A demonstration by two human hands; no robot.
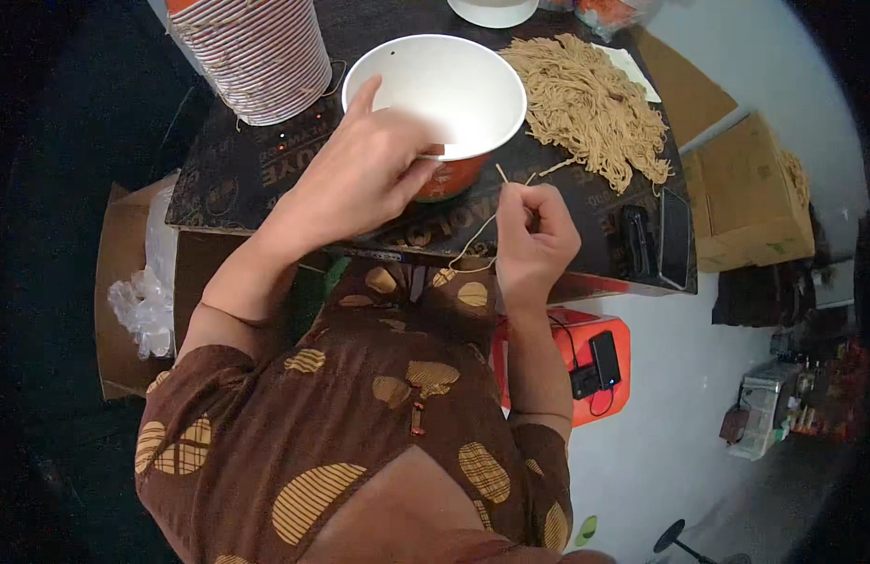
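Note:
A white-lined paper bucket [463,80] with a red outside stands at the table's near side. My left hand [364,169] pinches its near rim, thumb outside and fingers over the inside, partly smeared by motion; the index finger points up. To the right of the bucket, my right hand [538,235] is closed on a thin tan cord. Short ends stick up above the fist, and a loose length of the cord [470,246] curves down at its left. A heap of similar tan cords [595,108] lies just beyond this hand.
A tall stack of nested paper buckets [256,61] rises at the far left of the dark printed table [228,193]. Another white bucket [494,9] is at the back. Dark phone-like devices [674,240] lie at the right edge, near a cardboard box [750,193]. An orange stool [618,376] stands below.

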